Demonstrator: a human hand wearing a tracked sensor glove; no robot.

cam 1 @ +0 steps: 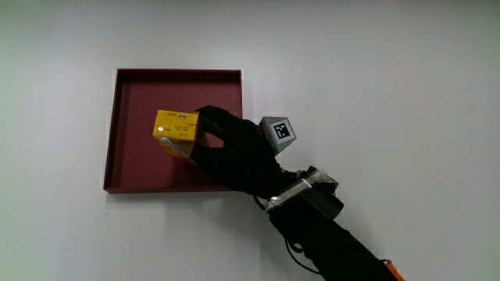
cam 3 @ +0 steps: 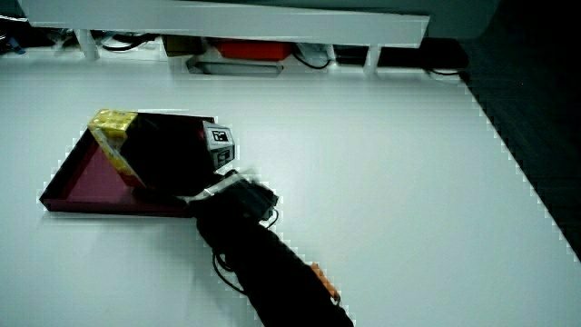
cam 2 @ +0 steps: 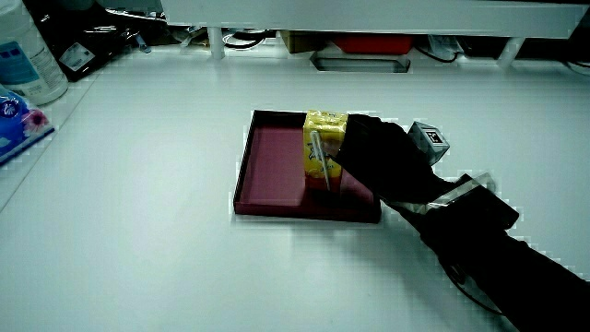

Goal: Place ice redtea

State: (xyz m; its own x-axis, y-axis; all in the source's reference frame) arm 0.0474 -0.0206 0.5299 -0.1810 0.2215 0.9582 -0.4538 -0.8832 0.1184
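Note:
A yellow ice red tea carton (cam 1: 176, 132) stands upright inside the dark red tray (cam 1: 133, 94); in both side views the carton (cam 2: 324, 150) (cam 3: 113, 134) rests on the tray floor. The gloved hand (cam 1: 226, 148) is wrapped around the carton's side, fingers curled on it. A patterned cube (cam 1: 279, 130) sits on the back of the hand. The forearm reaches from the table's near edge over the tray's near rim.
In a side view, a large white bottle (cam 2: 28, 51) and a small blue packet (cam 2: 18, 124) lie at the table's edge, well away from the tray (cam 2: 277, 175). A low white partition (cam 2: 369, 14) borders the table, with cables and a red object under it.

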